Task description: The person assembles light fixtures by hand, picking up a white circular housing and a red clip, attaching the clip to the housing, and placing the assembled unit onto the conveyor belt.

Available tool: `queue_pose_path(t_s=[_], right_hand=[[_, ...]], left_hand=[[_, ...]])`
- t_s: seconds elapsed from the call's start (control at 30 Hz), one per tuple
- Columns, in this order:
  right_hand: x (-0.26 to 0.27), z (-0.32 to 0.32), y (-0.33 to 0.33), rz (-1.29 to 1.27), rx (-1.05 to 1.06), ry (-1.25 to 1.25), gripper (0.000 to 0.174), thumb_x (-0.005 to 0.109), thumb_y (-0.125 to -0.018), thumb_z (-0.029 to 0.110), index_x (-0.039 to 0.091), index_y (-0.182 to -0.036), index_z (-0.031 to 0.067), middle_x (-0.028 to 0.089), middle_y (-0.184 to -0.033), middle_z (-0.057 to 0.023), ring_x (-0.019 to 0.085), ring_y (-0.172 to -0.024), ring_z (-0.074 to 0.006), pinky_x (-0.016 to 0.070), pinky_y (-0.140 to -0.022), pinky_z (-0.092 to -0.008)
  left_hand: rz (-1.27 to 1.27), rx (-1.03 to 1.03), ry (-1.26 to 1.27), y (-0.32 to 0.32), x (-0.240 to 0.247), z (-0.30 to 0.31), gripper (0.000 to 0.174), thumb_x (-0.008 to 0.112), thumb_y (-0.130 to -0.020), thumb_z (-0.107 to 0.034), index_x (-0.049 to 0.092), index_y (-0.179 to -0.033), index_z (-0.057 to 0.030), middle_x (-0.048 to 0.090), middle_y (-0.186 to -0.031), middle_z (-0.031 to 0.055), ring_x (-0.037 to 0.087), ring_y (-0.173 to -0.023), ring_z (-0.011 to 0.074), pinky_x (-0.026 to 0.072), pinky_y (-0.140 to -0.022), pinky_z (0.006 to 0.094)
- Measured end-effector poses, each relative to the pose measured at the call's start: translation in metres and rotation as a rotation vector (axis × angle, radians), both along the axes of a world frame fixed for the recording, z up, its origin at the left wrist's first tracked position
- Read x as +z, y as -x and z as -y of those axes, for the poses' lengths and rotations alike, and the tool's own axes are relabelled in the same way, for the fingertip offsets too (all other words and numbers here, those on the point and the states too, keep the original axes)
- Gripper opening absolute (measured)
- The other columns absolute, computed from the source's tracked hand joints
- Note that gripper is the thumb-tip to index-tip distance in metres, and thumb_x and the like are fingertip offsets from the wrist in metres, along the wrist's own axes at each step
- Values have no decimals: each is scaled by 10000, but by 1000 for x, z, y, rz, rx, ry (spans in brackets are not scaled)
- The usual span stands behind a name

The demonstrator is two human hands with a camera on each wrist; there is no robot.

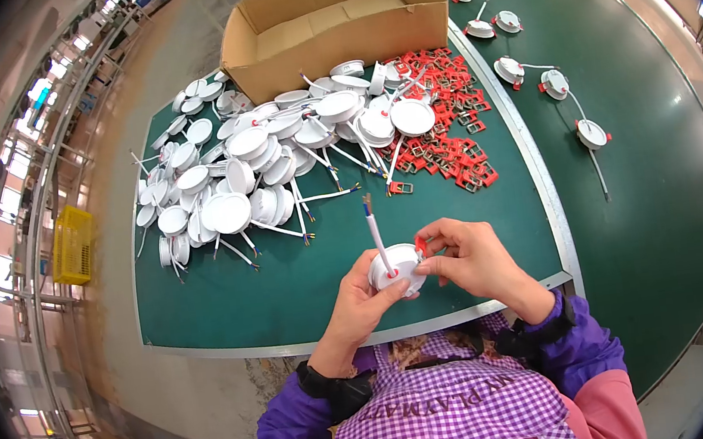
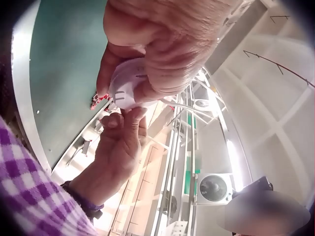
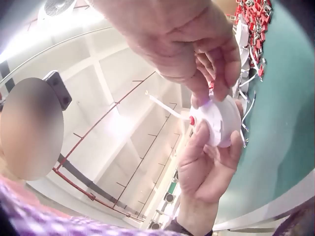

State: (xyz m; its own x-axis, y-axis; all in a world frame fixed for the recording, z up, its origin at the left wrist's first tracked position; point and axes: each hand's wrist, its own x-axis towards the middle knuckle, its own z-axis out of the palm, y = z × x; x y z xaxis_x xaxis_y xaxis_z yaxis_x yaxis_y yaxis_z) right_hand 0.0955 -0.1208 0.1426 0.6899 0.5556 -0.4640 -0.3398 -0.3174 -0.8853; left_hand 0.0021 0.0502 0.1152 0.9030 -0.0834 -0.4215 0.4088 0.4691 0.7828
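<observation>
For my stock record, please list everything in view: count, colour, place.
Worktable: 1, green, centre
Carton: 1, brown, worktable's far side
Piled units: many, white, on worktable
Loose clips: many, red, right of pile
Held unit: 1, white, above worktable
Held clip: 1, red, unit's edge
Side surface: 1, green, right
Clipped units: several, white-red, side surface
Crate: 1, yellow, left
Fans: at least 1, white, background
Apron: 1, purple-white, bottom
Sleeve covers: 2, purple, beside apron
Garment: 1, pink, under apron
Left fingers: 1 set, bare, holding unit
Right fingers: 1 set, bare, pinching clip
</observation>
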Motion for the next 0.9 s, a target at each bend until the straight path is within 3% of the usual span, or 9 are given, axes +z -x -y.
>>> queue_pose_path(t_s=[0.13,0.23,0.3,0.37,0.5,0.63,0.73,0.83,0.9], right_hand=[[-8,-3,-27,53,249,-29,380,717,-747,115,582,-1077,-19,656,-801,-101,615,-632,-143,497,-576,-286],[-29,-12,-47,444,263,272,374,679,-767,224,598,-1095,65,642,-877,-134,628,-742,-291,501,-656,-385],[-61,-18,-56,867,263,416,259,646,-786,171,595,-1012,56,605,-901,-134,618,-778,-316,495,-648,-418],[-67,-22,-60,874,337,485,204,625,-786,139,583,-962,46,582,-888,-134,614,-777,-321,492,-647,-428],[-80,-29,-63,1034,559,592,106,573,-776,81,550,-865,29,546,-870,-146,605,-767,-331,497,-655,-432],[-84,-28,-59,1035,481,574,86,527,-784,69,542,-856,24,542,-879,-154,599,-804,-332,499,-679,-416],[-72,-18,-67,896,314,387,101,533,-780,34,527,-876,5,575,-859,-172,600,-781,-329,499,-672,-392],[-50,-13,-80,316,-1,27,59,547,-808,-14,515,-858,-22,600,-768,-84,621,-678,-168,514,-640,-277],[-33,-11,-79,263,-11,12,54,547,-827,-4,527,-871,-27,584,-769,-48,606,-705,-114,509,-617,-248]], left_hand=[[-63,-20,-1,-3,5,-14,432,625,-810,20,446,-1203,4,570,-1107,116,586,-1003,194,524,-841,351],[97,90,-161,-1,4,-24,367,642,-799,23,492,-1133,5,587,-1053,80,585,-953,137,517,-793,280],[46,120,-299,6,2,-38,369,661,-770,38,511,-1106,15,610,-998,70,586,-948,133,503,-804,273],[33,174,-294,7,12,-42,362,682,-752,25,527,-1079,21,627,-945,64,596,-939,143,491,-820,283],[38,412,153,12,10,-48,337,617,-800,-14,505,-1118,-17,604,-1025,121,588,-994,243,493,-864,430],[-62,404,480,13,10,-49,397,563,-850,-73,431,-1224,-72,571,-1082,171,546,-1066,342,491,-846,550],[-58,295,330,14,13,-53,424,576,-846,-58,410,-1236,-68,570,-1115,161,575,-1039,353,510,-832,469],[-62,213,186,12,17,-53,432,589,-831,-25,418,-1225,-59,576,-1127,155,603,-1007,352,520,-804,372],[-94,168,154,7,25,-49,405,600,-833,-31,430,-1200,-39,587,-1108,139,613,-997,293,520,-794,333]])
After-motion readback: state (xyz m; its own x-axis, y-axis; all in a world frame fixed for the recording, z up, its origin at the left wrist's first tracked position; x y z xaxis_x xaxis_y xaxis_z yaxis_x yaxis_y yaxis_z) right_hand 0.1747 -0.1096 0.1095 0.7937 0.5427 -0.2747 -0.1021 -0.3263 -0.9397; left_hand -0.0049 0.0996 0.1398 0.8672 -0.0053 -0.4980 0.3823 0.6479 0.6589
